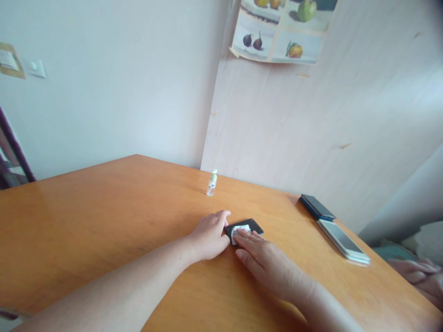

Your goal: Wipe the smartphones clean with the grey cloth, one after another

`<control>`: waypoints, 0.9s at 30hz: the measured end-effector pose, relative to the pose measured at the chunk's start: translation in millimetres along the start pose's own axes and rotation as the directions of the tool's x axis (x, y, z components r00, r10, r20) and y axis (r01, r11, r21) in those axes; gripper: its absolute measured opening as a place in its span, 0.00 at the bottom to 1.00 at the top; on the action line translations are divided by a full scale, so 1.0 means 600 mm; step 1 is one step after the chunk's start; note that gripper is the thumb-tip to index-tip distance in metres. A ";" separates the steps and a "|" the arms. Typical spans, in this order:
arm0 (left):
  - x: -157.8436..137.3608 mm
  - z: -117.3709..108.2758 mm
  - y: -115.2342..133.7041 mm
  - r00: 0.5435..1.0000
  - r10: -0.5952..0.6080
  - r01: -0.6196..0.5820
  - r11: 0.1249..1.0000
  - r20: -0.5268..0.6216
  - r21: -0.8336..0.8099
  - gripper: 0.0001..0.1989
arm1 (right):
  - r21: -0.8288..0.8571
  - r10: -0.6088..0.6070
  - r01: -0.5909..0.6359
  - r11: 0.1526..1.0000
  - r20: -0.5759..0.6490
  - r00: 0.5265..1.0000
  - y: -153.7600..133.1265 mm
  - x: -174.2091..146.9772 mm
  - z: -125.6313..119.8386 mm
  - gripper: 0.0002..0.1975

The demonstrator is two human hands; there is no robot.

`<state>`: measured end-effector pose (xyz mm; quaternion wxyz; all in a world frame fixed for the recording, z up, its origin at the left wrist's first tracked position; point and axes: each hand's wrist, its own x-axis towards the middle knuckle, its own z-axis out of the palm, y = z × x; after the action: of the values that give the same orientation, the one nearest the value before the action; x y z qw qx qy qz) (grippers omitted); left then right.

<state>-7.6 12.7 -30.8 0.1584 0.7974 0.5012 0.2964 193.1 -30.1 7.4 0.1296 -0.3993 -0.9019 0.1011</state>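
Observation:
A black phone [256,226] lies flat on the wooden table in front of me. My left hand [212,235] grips its left end, thumb at the near edge and fingers at the far edge. On the phone's surface is a crumpled white tissue [245,228]. My right hand [265,258] presses that tissue down with its fingertips, the fingers close together and the thumb by the phone's near edge. The fingers hide part of the tissue and of the phone. Beyond both hands stands a small clear pump bottle [211,183] with a pale green top.
Toward the right edge of the wooden table [114,207] lie a dark tablet-like device [317,206] and a white-framed one [342,240], each on something flat. A wall with a fruit poster [284,41] rises behind. Fabric and perhaps a person's hand [418,272] show at far right.

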 end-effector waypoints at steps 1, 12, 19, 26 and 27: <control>0.000 0.000 0.000 1.000 0.002 -0.002 1.000 0.000 -0.001 0.29 | -0.026 0.053 -0.054 0.998 -0.020 0.998 0.017 0.001 0.003 0.21; 0.000 0.003 -0.002 1.000 0.001 0.000 1.000 -0.011 0.012 0.30 | 0.012 -0.059 0.059 0.998 -0.026 0.998 0.000 0.011 0.013 0.22; 0.000 0.003 0.002 1.000 -0.013 0.013 1.000 -0.002 0.029 0.28 | -0.073 0.229 -0.239 0.968 -0.129 0.965 0.081 0.016 0.026 0.23; 0.006 0.006 -0.006 0.996 -0.082 0.079 0.992 -0.026 -0.103 0.27 | -0.053 0.008 -0.010 0.999 -0.042 0.999 0.025 0.021 0.022 0.23; 0.007 0.006 -0.007 0.996 -0.087 0.084 0.990 -0.024 -0.117 0.26 | -0.030 -0.036 0.035 0.999 -0.022 0.999 0.014 0.022 0.021 0.23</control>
<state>-6.9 18.2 -34.4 0.2098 0.7602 0.5191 0.3296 186.4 -15.6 -5.0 0.1355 -0.3864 -0.9087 0.0809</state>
